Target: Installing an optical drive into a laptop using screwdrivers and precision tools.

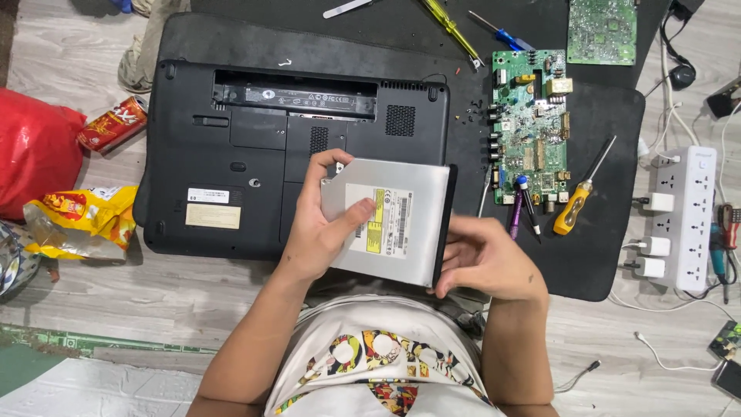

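Observation:
I hold a flat silver optical drive (pixel 409 220) with a black front edge and a white and yellow label, lifted above a black laptop (pixel 231 154) that lies upside down on a black mat (pixel 587 232). My left hand (pixel 316 224) grips the drive's left side, thumb across its top. My right hand (pixel 486 259) holds its lower right corner by the black edge. The laptop's battery bay along the far edge is open.
Right of the laptop lie a green circuit board (pixel 531 123), an orange-handled screwdriver (pixel 575 205) and two small screwdrivers (pixel 525 205). Another green board (pixel 602 31) sits farther back. A white power strip (pixel 685 216) with plugs is at far right. Red and yellow snack bags (pixel 77 220) lie left.

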